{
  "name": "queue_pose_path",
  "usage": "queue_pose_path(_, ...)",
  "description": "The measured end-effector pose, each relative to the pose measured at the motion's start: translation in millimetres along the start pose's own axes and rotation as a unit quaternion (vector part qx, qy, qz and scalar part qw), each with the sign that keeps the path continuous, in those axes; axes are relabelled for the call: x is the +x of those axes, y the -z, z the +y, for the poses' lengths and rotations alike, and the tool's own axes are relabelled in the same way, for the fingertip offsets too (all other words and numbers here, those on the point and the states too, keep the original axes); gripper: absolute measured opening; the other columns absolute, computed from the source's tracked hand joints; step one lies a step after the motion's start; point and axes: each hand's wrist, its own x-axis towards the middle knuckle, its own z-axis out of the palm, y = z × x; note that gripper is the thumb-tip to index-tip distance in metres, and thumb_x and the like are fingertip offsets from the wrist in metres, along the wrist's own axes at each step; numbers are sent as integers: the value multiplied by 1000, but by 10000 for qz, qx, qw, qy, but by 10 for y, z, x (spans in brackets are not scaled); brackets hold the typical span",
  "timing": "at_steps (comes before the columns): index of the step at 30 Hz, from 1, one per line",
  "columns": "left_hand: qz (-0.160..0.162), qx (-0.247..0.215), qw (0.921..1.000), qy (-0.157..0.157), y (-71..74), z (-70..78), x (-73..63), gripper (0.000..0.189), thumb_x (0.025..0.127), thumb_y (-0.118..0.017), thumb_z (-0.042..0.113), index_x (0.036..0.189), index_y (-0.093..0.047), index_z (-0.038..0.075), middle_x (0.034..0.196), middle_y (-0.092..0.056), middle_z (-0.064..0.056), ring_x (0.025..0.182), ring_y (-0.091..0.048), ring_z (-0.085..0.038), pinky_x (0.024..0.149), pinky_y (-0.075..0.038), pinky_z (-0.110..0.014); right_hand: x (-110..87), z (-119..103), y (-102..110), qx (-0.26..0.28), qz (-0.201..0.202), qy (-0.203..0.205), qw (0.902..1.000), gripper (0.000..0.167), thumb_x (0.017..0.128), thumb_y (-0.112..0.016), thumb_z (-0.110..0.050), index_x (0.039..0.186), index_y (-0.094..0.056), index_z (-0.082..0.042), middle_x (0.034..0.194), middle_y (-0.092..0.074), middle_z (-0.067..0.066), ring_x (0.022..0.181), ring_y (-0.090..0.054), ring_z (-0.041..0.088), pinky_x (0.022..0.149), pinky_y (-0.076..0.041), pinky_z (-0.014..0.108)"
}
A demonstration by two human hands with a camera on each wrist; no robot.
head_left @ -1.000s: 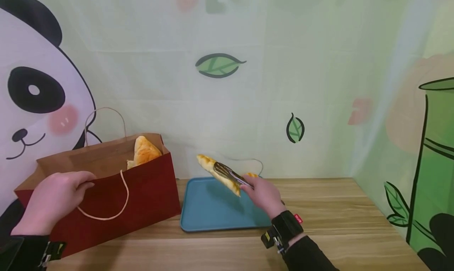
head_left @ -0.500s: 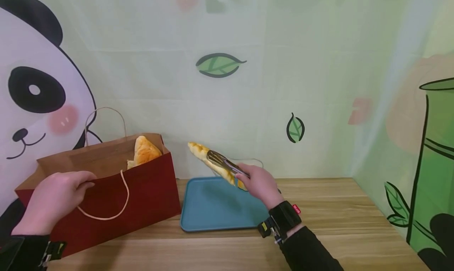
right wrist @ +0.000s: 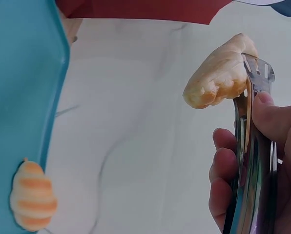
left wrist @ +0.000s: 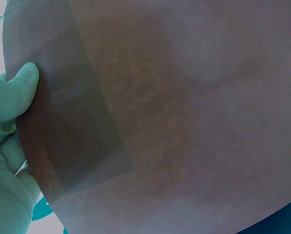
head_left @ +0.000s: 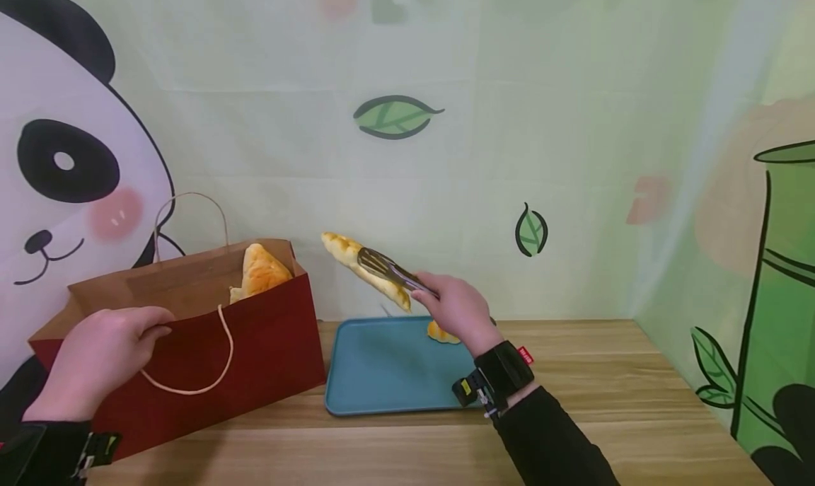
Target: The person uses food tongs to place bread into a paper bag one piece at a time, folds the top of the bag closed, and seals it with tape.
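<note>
My right hand (head_left: 455,309) grips metal tongs (head_left: 397,272), whose slotted ends clamp a long golden bread (head_left: 366,270) in the air above the tray's back edge. In the right wrist view, thumb and fingers squeeze the tongs (right wrist: 253,161) around the bread (right wrist: 218,73). My left hand (head_left: 105,355) pinches the near rim of a red paper bag (head_left: 255,351), and the left wrist view shows the thumb (left wrist: 26,90) against its brown inside. Out of the bag's mouth pokes a browned, wedge-shaped bread (head_left: 261,272) at the right end.
A blue tray (head_left: 382,373) lies on the wooden table (head_left: 573,401), right of the bag. On its far right sits a small striped roll (right wrist: 33,197), partly hidden by the right hand in the head view. Behind stands a printed cloth backdrop (head_left: 446,189) with a panda.
My right hand has lifted the tongs and bread up and leftward, away from the tray, uncovering the small roll there. The left hand keeps its place on the bag rim.
</note>
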Motion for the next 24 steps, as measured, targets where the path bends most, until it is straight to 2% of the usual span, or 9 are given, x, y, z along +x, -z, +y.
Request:
queue_pose_path(5,-10,4,10000,17,-2,-3,2,20,72,-80,-11,88,-74,-2,76,-70,-16,65,-64,-33,66,-57,-56,67,-88,55,-157,58,77,9998,32,100,-59,-33,129,-65,-20,88,-62,0,59,-49,15,48,-29,26)
queue_pose_path(11,2,-7,10000,42,-11,-10,3,19,73,-79,-11,88,-74,-1,75,-70,-15,66,-65,-33,67,-57,-57,126,-190,96,-325,174,308,9988,27,99,-61,-32,123,-66,-20,81,-59,-1,61,-49,16,48,-28,26)
queue_pose_path(14,-14,-3,10000,60,-15,-11,5,19,73,-79,-11,88,-74,-1,75,-70,-15,66,-65,-33,67,-57,-57,153,-254,114,-424,232,429,9979,26,98,-62,-32,120,-66,-19,83,-61,-1,63,-50,15,48,-30,26)
queue_pose_path(24,11,4,10000,38,-14,-11,3,20,71,-80,-11,88,-74,-3,75,-70,-16,65,-64,-33,67,-57,-57,229,-475,138,-621,210,592,9961,37,97,-62,-36,132,-64,-22,97,-68,-1,72,-56,14,49,-39,24)
